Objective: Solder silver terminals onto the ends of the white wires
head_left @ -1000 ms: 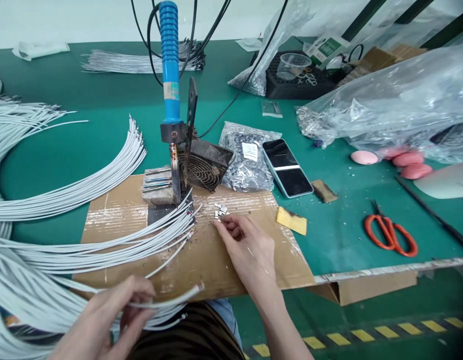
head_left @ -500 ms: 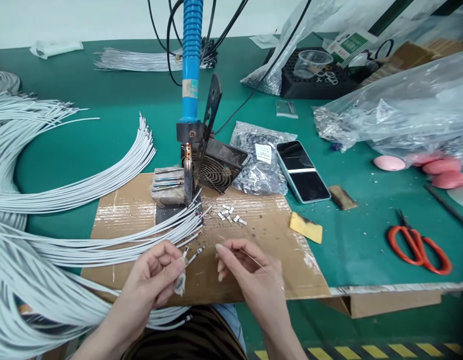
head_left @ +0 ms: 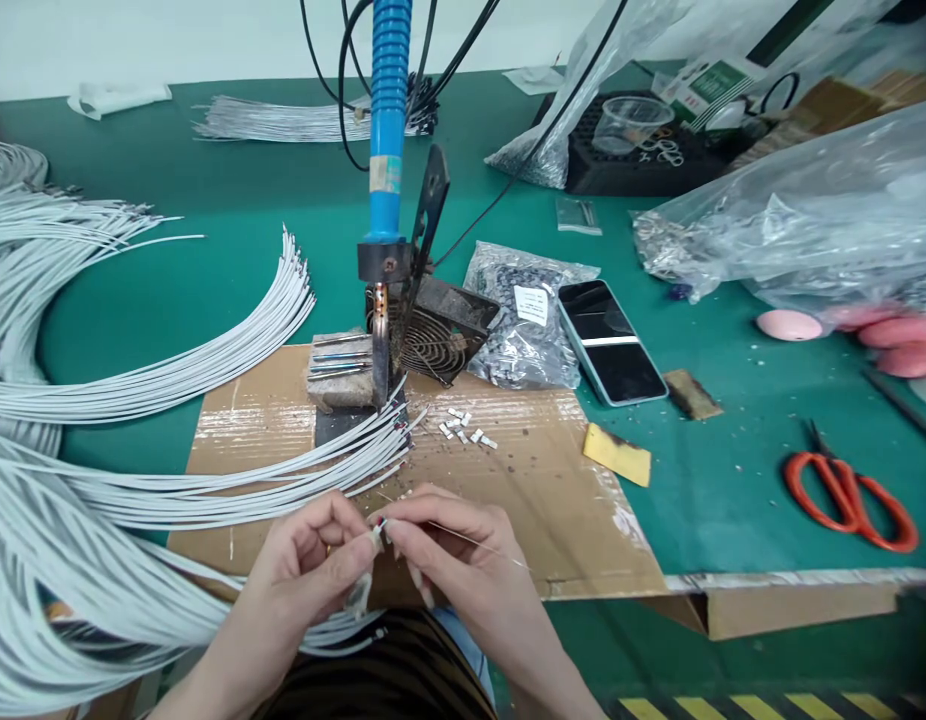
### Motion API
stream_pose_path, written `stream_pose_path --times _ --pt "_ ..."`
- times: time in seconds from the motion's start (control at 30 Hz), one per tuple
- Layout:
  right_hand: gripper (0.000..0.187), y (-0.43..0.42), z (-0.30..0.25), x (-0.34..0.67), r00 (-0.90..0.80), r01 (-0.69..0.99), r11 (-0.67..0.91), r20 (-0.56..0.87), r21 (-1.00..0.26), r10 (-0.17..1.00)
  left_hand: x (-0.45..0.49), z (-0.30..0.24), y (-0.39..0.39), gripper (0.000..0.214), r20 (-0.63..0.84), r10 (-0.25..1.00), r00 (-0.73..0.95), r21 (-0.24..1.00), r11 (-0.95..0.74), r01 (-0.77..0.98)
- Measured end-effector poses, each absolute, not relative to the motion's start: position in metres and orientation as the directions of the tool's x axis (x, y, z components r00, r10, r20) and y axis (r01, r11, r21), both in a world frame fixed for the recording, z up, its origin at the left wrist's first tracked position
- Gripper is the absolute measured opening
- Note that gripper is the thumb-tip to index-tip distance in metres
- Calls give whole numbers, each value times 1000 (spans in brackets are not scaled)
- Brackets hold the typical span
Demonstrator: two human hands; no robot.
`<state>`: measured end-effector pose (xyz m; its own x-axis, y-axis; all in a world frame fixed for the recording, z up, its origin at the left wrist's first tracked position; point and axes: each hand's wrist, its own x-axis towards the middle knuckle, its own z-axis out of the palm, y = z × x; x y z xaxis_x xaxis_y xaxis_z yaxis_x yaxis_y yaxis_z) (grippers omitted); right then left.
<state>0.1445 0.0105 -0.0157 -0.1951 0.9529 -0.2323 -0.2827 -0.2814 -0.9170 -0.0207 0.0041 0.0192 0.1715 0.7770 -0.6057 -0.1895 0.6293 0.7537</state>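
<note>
The green counter [head_left: 710,500] bears a cardboard sheet [head_left: 534,510]; above it, your left hand [head_left: 305,565], pinched closed, grips a white cable end [head_left: 378,532], and your right hand [head_left: 467,560], almost closed, meets it at the tip, whatever it holds too small to tell.

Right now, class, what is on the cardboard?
White pieces, cables, a dark plate and, partly, a yellow pad show; whatever the left hand and right hand hide cannot be seen.
</note>
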Motion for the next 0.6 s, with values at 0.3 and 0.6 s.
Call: stream_pose_path --times 0.3,0.6 --pt "14 13 -7 150 -221 -262 -314 -260 -912 940 -23 16 2 41 -566 803 185 780 595 -193" --pt "16 8 -12 154 -251 -336 -485 -419 -807 872 -17 15 -3 26 -487 865 119 872 490 11"
